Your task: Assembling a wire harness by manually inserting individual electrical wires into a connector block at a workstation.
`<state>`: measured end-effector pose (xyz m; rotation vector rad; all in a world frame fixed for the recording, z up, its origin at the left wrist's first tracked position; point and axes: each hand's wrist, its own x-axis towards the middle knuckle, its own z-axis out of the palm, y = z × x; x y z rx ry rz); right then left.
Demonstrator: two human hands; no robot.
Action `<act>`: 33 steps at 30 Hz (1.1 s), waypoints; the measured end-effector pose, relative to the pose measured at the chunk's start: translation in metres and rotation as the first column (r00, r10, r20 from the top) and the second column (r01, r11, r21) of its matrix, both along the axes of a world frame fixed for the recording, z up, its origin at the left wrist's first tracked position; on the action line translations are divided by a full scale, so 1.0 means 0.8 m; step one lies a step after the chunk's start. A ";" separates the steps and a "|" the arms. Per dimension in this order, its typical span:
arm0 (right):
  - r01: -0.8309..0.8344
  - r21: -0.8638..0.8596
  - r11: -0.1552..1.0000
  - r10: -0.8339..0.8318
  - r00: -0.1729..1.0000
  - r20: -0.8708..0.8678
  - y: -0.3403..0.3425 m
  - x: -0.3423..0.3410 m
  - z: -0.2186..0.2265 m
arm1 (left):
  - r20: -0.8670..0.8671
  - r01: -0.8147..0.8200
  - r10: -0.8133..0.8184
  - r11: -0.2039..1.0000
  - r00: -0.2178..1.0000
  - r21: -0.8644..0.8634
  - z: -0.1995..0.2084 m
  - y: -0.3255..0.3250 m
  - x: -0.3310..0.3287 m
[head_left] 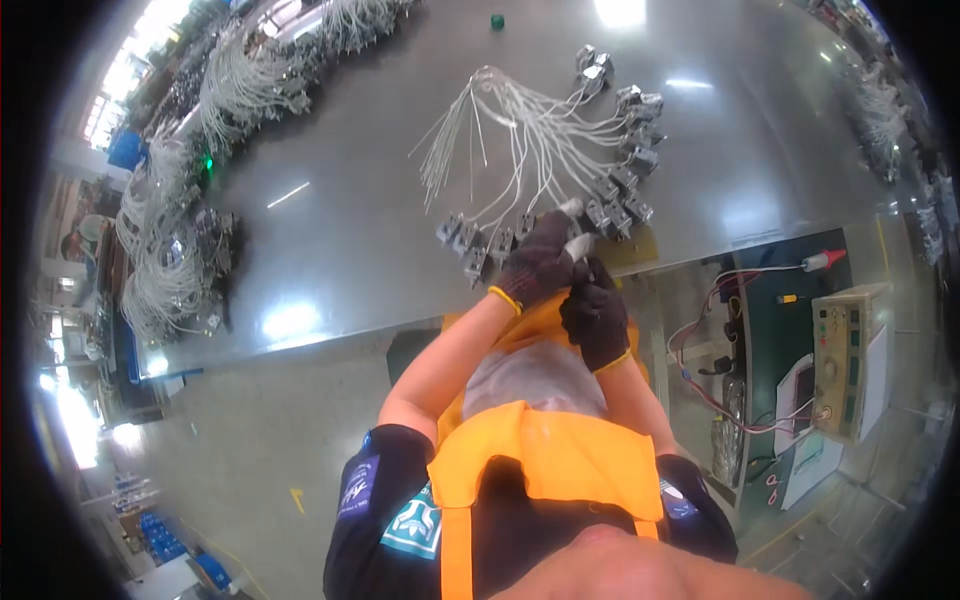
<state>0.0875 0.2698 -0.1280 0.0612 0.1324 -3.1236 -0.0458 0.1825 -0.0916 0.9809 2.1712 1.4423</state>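
At the near edge of the grey surface [370, 215], the person's two gloved hands meet just in front of the body. The left forearm [452, 345] slants forward and to the right, and the left hand [535, 264] lies over the edge, knuckles outward, its fingers curled inward toward the other hand. The right forearm [635, 400] angles forward and to the left; the right hand [597, 318] sits lower and closer to the orange apron [570, 465], its fingers bent and pointing up to the left hand's fingertips. Both hands look partly closed, but whether they grip anything between them cannot be told.

Just beyond them on the surface lies a bundle of white wires [525, 115], gathered at its far end and fanning toward the person. Silvery metal blocks [643, 158] end many of the wires, some to the left of the left hand, more ahead and to the right. A yellowish pad [637, 250] lies near the right hand.
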 end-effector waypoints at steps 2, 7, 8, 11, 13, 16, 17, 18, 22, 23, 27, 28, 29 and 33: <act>0.000 0.241 0.971 -0.066 0.962 0.264 -0.009 0.016 0.035 | -0.088 -0.021 0.021 1.000 0.996 0.007 0.011 -0.009 0.016; -0.101 0.597 0.796 -0.178 0.903 0.391 -0.009 0.008 0.063 | -0.674 -0.127 0.098 0.992 0.732 0.007 0.082 -0.038 0.001; -0.127 0.615 0.778 -0.114 0.935 0.337 -0.004 0.007 0.057 | -0.626 -0.122 0.021 0.986 0.779 -0.118 0.084 -0.040 -0.009; 0.103 0.981 0.165 -0.216 0.974 -0.066 0.028 -0.019 0.042 | -0.423 0.044 -0.164 0.959 0.891 -0.279 0.053 -0.043 -0.026; 0.174 0.977 0.124 -0.296 0.946 -0.131 0.040 -0.022 0.043 | -0.333 0.109 -0.237 0.926 0.913 -0.361 0.030 -0.049 -0.034; 0.210 0.964 0.162 -0.350 0.926 -0.142 0.028 -0.022 0.044 | -0.488 -0.063 -0.097 0.951 0.868 -0.301 0.022 -0.056 -0.026; 0.171 0.953 0.251 -0.327 0.941 -0.083 0.021 -0.021 0.038 | -0.491 -0.048 -0.113 0.952 0.864 -0.303 0.030 -0.051 -0.028; 0.187 0.953 0.239 -0.394 0.916 -0.081 0.025 -0.026 0.025 | -0.453 -0.014 -0.158 0.935 0.877 -0.354 0.036 -0.044 -0.031; 0.412 0.904 -0.117 -0.658 0.650 -0.381 0.052 -0.050 0.039 | -0.460 -0.049 -0.083 0.962 0.884 -0.267 0.034 -0.021 -0.004; 0.411 0.905 -0.114 -0.670 0.641 -0.375 0.057 -0.052 0.046 | -0.506 -0.088 -0.001 0.984 0.862 -0.152 0.029 -0.011 0.008; 0.284 0.926 0.249 -0.592 0.801 -0.087 0.086 -0.067 0.083 | -0.159 0.004 0.003 0.999 0.987 0.043 -0.012 -0.026 -0.004; 0.226 0.947 0.228 -0.615 0.788 -0.040 0.103 -0.069 0.091 | 0.133 0.019 -0.035 0.993 0.991 0.116 -0.006 -0.026 -0.008; 0.173 0.962 0.211 -0.630 0.776 -0.002 0.111 -0.071 0.092 | 0.133 0.045 -0.059 0.994 0.989 0.103 -0.007 -0.026 -0.010; 0.369 0.905 0.210 -0.690 0.712 -0.130 0.101 -0.064 0.066 | 0.426 -0.044 -0.086 0.957 0.901 0.287 -0.009 -0.016 -0.008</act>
